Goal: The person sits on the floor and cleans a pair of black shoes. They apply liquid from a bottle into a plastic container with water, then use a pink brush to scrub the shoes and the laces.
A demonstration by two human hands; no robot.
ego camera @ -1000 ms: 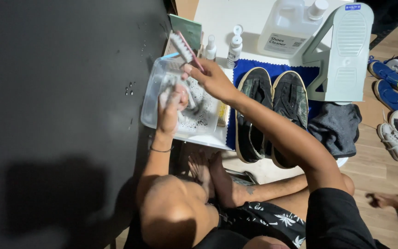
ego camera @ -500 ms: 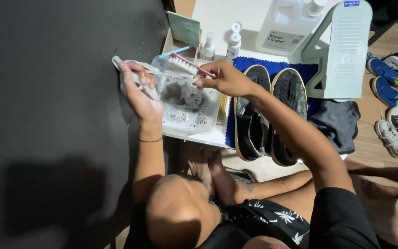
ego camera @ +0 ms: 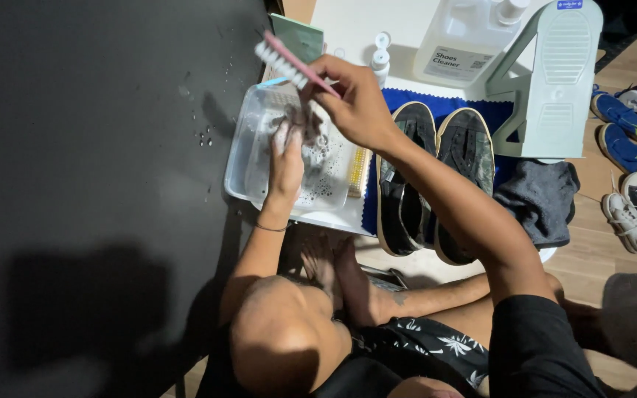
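My right hand (ego camera: 355, 103) grips a pink-handled brush (ego camera: 285, 63) with white bristles and holds it above the far edge of a clear plastic tub (ego camera: 239, 158) of sudsy water. My left hand (ego camera: 287, 158) reaches into the tub, fingers closed on a small dark wet piece (ego camera: 300, 121) that I cannot make out clearly. A pair of dark shoes (ego camera: 399, 184) lies sole-down on a blue cloth (ego camera: 414, 102) just right of the tub.
A yellow brush (ego camera: 359, 169) lies beside the tub. Behind are small white bottles (ego camera: 381, 55), a large jug of cleaner (ego camera: 458, 37) and a pale green shoe stand (ego camera: 554, 81). A grey cloth (ego camera: 540, 199) and several sneakers (ego camera: 635, 191) lie right. A black wall fills the left.
My left hand, raised at the tub's left side half a second ago, has come back down into the water. My right hand has lifted the brush slightly higher.
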